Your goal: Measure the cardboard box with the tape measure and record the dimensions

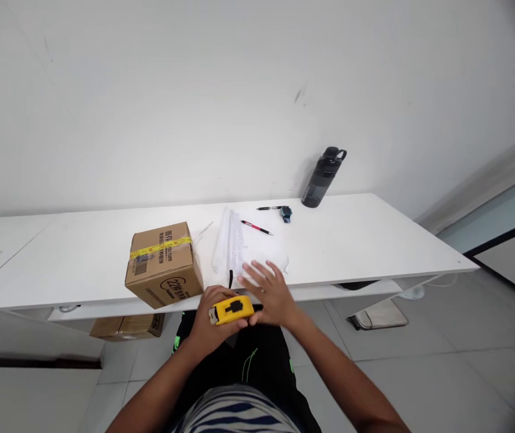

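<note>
My left hand (212, 328) is closed around a yellow tape measure (231, 309) with a black patch on its top face, held just in front of the white table's (329, 252) near edge. A metal tip shows at its left end, and a black strap sticks up behind it. Beside its right end is my right hand (272, 294), fingers stretched out and spread, the thumb close to the case. Whether that thumb touches the tape measure I cannot tell. Beyond the hands lies a white plastic pouch (266, 252) with a red and black pen (257, 227) on it.
A taped cardboard box (163, 264) stands on the table to the left. Towards the back are a black pen (272, 208), a small dark blue object (286, 214) and a dark water bottle (323, 178) near the wall. Another cardboard box (126, 326) sits below the tabletop.
</note>
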Tool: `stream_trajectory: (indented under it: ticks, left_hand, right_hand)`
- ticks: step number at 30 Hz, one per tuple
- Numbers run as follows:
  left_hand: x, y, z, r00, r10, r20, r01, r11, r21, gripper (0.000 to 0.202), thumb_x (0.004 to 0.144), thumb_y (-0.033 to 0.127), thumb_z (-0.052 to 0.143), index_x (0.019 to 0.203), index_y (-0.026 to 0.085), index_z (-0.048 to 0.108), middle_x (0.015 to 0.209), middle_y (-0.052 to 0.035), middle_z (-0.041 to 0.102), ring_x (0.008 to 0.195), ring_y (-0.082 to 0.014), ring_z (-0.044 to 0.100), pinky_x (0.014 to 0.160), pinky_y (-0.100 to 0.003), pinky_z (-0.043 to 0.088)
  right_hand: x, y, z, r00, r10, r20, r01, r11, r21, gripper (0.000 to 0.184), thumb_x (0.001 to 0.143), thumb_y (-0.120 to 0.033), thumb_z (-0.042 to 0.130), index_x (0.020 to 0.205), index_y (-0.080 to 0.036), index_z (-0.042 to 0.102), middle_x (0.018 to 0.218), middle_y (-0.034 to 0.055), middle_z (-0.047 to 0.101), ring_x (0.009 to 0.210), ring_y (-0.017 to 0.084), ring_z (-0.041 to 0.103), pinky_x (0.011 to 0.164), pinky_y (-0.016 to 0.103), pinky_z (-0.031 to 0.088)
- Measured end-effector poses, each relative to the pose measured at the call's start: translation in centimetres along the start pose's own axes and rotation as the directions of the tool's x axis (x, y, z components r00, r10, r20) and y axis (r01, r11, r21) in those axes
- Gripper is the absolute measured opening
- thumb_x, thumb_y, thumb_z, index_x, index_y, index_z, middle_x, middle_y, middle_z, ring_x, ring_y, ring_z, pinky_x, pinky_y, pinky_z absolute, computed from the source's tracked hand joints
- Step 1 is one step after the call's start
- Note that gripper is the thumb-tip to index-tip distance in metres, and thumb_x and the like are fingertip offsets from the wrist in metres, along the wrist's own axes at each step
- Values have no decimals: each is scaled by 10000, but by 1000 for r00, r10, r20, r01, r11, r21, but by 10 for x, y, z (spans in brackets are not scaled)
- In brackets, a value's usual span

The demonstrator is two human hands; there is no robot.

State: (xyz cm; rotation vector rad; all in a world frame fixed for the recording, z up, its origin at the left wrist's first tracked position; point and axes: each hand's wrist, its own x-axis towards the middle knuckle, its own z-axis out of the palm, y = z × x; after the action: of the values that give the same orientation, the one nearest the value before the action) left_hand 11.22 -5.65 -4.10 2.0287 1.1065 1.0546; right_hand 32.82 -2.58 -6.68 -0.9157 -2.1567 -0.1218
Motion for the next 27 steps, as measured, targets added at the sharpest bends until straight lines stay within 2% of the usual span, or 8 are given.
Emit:
stream_trajectory:
  ticks: [3,5,7,11,15,20,24,27]
  left_hand:
    - [26,4,1,1000,24,5,-24,958,286,410,682,627,750,840,256,673,1086,-65,720,1088,-304,610,1028,-510,410]
    - [44,0,6,995,94,31,-98,915,392,387,687,608,754,786,243,672,1229,-69,690,1221,-330,555,1094,-524,353]
    - [58,-9,13,990,134,47,-141,889,436,370,703,584,751,758,227,674,1326,-83,644,1314,-342,497,1145,-526,301]
    - [76,-30,21,999,-33,-11,35,923,383,449,730,571,731,995,208,707,1289,-108,668,1245,-303,581,1160,-494,317]
    - [79,-38,21,987,-142,74,115,950,289,663,737,615,700,1250,201,631,1312,-103,661,1281,-273,571,1183,-447,300]
    - [79,-36,22,982,-165,90,135,954,267,640,738,588,712,1251,213,637,1327,-93,654,1308,-270,552,1192,-446,283]
    - [79,-37,24,981,-182,70,159,954,255,659,707,575,747,1257,232,630,1318,-78,660,1304,-267,555,1194,-441,281]
    - [79,-37,24,981,-181,68,159,955,251,662,698,572,755,1251,232,629,1326,-73,656,1301,-265,556,1191,-445,284]
  right_hand:
    - [47,69,-7,953,294,71,-282,949,-142,552,982,-518,327,1334,-163,561,1306,179,628,1201,309,562,1006,476,393]
    - [75,104,-4,783,614,102,-572,774,-272,480,991,-396,370,1327,-97,538,1340,231,577,1246,336,485,1013,490,342]
    - [93,125,4,718,683,132,-633,721,-282,348,953,-280,453,1173,-55,601,1232,274,616,1221,354,475,992,498,330]
    - [102,133,19,728,663,177,-640,749,-174,197,946,-181,412,990,-119,594,1023,198,679,996,278,578,903,419,379]
    - [95,118,33,754,636,167,-646,763,9,210,977,-363,389,1013,-198,512,867,46,656,712,188,567,681,305,419]
    - [88,107,51,763,642,66,-642,745,181,333,971,-434,314,762,-228,471,738,23,563,721,179,522,686,298,409]
    - [85,111,55,755,654,52,-635,708,309,339,974,-410,235,842,-234,494,824,29,583,794,179,545,715,292,427]
    - [82,113,56,734,672,96,-655,664,361,293,932,-478,365,790,-239,458,699,-16,521,678,159,503,636,270,404]
